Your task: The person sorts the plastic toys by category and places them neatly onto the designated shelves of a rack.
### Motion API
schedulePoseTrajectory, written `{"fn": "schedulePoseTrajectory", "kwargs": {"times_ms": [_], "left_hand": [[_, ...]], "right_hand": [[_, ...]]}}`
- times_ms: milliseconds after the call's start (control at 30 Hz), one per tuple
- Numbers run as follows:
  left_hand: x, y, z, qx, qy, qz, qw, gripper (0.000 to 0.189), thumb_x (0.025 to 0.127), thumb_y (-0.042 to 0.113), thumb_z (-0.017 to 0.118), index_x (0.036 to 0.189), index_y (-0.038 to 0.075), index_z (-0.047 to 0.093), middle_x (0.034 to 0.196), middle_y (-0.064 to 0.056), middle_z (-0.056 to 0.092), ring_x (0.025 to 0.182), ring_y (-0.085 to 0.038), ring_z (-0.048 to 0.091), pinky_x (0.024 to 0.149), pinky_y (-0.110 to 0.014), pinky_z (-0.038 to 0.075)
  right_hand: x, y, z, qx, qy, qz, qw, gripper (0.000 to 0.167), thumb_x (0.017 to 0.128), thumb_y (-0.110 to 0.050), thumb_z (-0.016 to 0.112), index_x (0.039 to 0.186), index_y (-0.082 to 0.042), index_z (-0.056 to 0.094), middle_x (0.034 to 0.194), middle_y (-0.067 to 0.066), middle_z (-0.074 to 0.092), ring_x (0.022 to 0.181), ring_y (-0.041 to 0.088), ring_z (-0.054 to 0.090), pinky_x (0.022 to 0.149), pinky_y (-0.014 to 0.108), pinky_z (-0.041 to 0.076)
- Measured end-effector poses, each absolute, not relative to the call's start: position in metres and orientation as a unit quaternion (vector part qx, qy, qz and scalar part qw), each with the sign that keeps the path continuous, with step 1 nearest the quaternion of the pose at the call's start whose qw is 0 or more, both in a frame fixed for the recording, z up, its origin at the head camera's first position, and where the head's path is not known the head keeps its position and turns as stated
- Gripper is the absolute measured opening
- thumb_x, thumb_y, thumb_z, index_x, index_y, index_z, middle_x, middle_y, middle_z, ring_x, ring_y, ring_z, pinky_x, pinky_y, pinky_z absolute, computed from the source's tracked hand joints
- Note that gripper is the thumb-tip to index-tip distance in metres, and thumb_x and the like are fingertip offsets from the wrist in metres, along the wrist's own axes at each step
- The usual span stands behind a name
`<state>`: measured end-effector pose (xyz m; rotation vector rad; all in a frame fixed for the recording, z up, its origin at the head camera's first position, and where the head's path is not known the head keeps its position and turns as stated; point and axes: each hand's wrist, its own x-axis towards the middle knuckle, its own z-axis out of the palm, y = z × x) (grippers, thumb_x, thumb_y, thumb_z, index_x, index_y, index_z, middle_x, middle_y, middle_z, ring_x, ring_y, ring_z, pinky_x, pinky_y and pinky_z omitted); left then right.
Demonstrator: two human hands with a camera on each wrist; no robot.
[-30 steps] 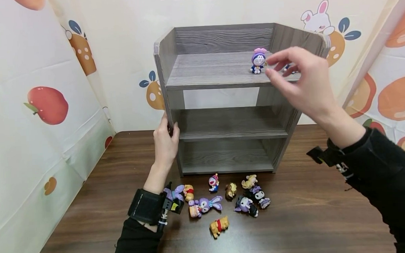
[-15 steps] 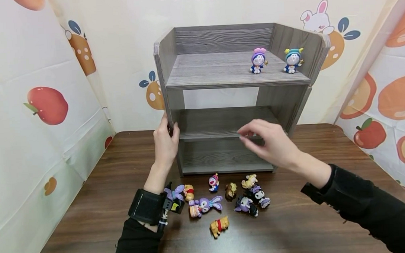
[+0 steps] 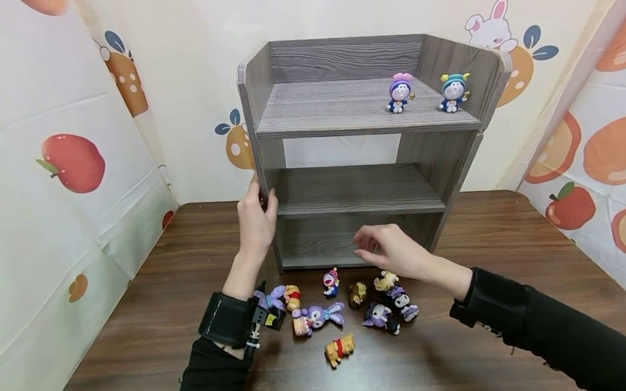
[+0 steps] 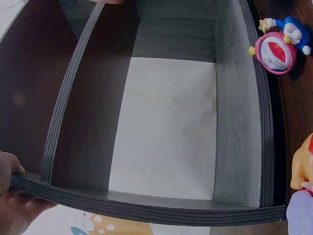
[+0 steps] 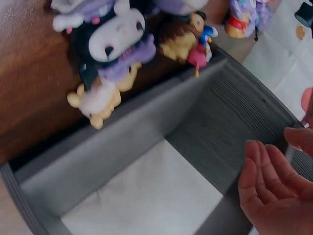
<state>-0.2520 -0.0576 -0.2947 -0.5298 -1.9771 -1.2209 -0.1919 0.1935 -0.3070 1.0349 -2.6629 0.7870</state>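
Note:
My left hand (image 3: pixel 256 223) grips the left side panel of a grey wooden shelf (image 3: pixel 359 130); the left wrist view shows its thumb and fingers on opposite faces of the panel. In front of the lowest level, my right hand (image 3: pixel 392 250) hovers with loosely bent fingers and holds nothing. Below it on the table lie a pink-hooded figurine (image 3: pixel 330 282), a brown one (image 3: pixel 357 295), a pale yellow one (image 3: pixel 385 280) and a black-and-purple one (image 3: pixel 399 302). Two Doraemon figurines, one purple-hooded (image 3: pixel 400 93) and one teal-hooded (image 3: pixel 454 93), stand on the top level's right side.
More figurines lie nearer on the wooden table (image 3: pixel 453 357): a yellow bear (image 3: pixel 340 350), a purple-eared one (image 3: pixel 322 316), a purple-and-black one (image 3: pixel 381 318) and another bear (image 3: pixel 292 298) by the left wrist. Printed cloth (image 3: pixel 195 79) hangs behind and at both sides.
My right hand has moved away from the teal-hooded figurine on the top level, down and left to just above the table figurines. The left hand has stayed on the shelf's side.

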Motion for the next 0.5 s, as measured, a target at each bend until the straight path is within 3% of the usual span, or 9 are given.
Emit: {"fn": "schedulePoseTrajectory", "kwargs": {"times_ms": [200,500], "left_hand": [[-0.252,-0.058,-0.295,-0.205,-0.772,-0.474,0.37,0.04,0.086,-0.002,0.047,0.126,-0.007,0.042,0.105,-0.026,0.057,0.083,-0.029,0.06,0.062,-0.039,0.05],[-0.252,-0.057,-0.294,-0.204,-0.775,-0.475,0.365,0.04,0.087,-0.002,0.047,0.126,-0.006,0.042,0.107,-0.025,0.056,0.088,-0.029,0.059,0.067,-0.04,0.049]], "right_hand": [[-0.201,0.185,-0.321,0.333,-0.905,0.264,0.007,0.018,0.083,-0.015,0.061,0.095,-0.001,0.06,0.075,-0.002,0.061,0.066,0.008,0.057,0.058,0.02,0.046],[-0.216,0.173,-0.335,0.279,-0.924,0.24,-0.103,0.029,0.082,-0.02,0.062,0.1,0.003,0.059,0.078,0.0,0.06,0.068,0.011,0.055,0.061,0.025,0.045]]}}
